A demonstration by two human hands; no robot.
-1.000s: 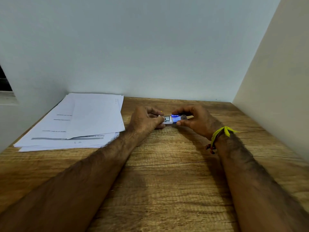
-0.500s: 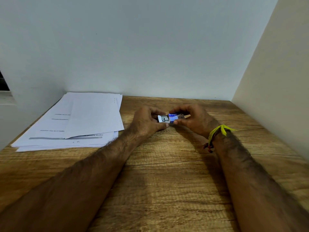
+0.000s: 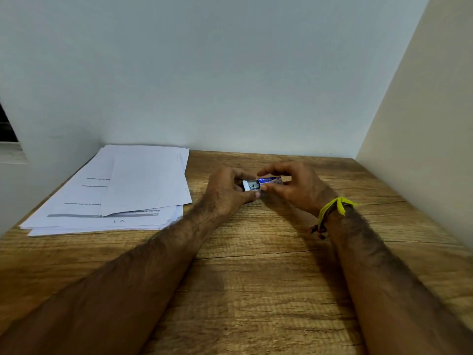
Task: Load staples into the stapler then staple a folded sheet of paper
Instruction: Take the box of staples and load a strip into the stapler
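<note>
Both hands hold a small staple box (image 3: 268,181) just above the wooden table (image 3: 256,290), near its far middle. My right hand (image 3: 294,185) pinches the blue-and-white sleeve. My left hand (image 3: 227,190) grips the white inner tray (image 3: 250,186), which is slid out to the left and shows grey staples inside. A stack of white printed sheets (image 3: 122,190) lies at the far left of the table, a folded sheet on top. No stapler is in view.
A pale wall runs along the back of the table and a cream wall (image 3: 422,124) closes its right side. A yellow thread band (image 3: 332,208) sits on my right wrist.
The white tray has slid further out of the blue sleeve to the left, exposing the staples. Both hands have lifted slightly.
</note>
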